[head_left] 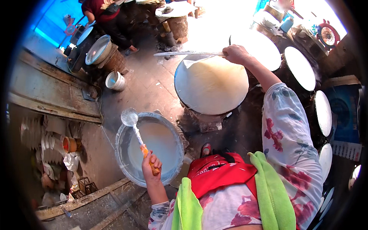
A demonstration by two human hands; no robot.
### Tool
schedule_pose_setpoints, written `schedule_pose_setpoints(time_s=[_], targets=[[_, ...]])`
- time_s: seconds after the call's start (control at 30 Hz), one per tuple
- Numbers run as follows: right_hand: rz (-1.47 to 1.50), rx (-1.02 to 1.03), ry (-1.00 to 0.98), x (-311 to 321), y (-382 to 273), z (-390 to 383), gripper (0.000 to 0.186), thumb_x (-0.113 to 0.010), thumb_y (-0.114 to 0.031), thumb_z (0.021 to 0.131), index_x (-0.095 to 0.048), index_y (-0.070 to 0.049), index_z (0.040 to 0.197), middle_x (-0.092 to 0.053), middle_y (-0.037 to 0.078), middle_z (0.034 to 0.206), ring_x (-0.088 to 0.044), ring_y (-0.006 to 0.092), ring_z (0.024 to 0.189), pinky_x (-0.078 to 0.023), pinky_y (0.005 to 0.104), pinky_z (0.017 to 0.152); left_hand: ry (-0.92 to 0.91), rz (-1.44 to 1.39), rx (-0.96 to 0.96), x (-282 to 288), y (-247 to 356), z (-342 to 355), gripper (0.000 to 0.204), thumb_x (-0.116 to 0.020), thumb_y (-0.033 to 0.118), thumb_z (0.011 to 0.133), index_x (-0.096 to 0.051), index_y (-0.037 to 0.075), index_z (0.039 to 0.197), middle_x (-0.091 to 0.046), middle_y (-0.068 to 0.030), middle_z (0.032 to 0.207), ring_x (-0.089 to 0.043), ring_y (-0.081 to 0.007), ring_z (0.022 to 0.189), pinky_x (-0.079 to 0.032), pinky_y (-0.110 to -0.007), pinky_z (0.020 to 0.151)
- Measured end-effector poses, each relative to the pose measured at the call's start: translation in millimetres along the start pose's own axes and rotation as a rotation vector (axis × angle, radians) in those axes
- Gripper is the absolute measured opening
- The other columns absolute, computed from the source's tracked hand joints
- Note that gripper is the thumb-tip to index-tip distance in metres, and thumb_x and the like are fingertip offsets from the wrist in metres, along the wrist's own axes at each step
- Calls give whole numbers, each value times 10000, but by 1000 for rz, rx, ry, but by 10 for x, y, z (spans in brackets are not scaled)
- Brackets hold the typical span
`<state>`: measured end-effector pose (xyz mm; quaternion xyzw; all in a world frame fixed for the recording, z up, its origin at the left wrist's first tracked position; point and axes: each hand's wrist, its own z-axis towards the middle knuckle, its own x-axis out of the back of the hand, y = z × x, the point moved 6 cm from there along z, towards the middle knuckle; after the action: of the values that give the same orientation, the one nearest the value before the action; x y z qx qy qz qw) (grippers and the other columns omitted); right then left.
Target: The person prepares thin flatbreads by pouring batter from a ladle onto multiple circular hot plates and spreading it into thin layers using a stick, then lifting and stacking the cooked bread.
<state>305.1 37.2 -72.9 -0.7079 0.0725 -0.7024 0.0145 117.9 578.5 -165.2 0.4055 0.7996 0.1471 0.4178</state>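
My left hand [151, 165] is closed round the orange-brown handle of a ladle [129, 117]. The ladle's pale-coated bowl is over the far left rim of a large metal basin [119, 153], which holds milky white batter [153, 140]. Farther off, my right hand [236, 54] grips a long, thin, whitish flat stick [184, 53] pointing left. Beneath the stick lies a thin round pancake [218, 86] on a round griddle [209, 112]. The pancake's far left edge is lifted and folded near the stick. Its surface is cream, yellower toward the middle.
More round white-topped griddles [299, 68] curve down my right side. A white bucket [115, 81] and a wide pan on a stand [98, 50] are at the left. Another person [105, 17] stands at the far left. A wooden ledge [57, 96] runs along the left.
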Motion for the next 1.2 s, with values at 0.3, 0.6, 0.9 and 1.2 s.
schedule_pose_setpoints(time_s=[0.3, 0.6, 0.9, 1.2], targets=[[436, -130, -138, 526, -423, 89, 242, -594, -247, 854, -669, -25, 797, -633, 69, 597, -619, 160, 551, -501, 328, 553, -69, -22, 16, -19, -11, 7, 136, -500, 195, 971, -517, 73, 1029, -419, 17, 615, -389, -79, 428, -334, -233, 408], [952, 0, 38, 750, -1028, -482, 249, -623, -237, 857, -644, 9, 823, -620, 41, 700, -582, 104, 604, -474, 258, 561, -116, 15, 1, 48, 71, 27, 160, -507, 195, 966, -492, 55, 1042, -421, 7, 621, -403, -85, 434, -340, -236, 405], [1375, -402, 323, 633, -398, -2353, 209, -627, -193, 879, -631, 16, 891, -624, 20, 755, -594, 85, 647, -480, 229, 595, -229, 273, 53, -425, 97, 127, 166, -502, 209, 970, -521, 65, 1051, -406, 20, 607, -404, -74, 421, -334, -221, 392], [887, -703, 556, 89, -441, -4933, 225, -629, -195, 805, -646, 26, 848, -546, 70, 603, -483, 77, 592, -419, 293, 552, -753, 408, 525, -1427, -781, 176, 208, -459, 201, 987, -532, 43, 1100, -422, 13, 614, -403, -80, 402, -342, -225, 371]])
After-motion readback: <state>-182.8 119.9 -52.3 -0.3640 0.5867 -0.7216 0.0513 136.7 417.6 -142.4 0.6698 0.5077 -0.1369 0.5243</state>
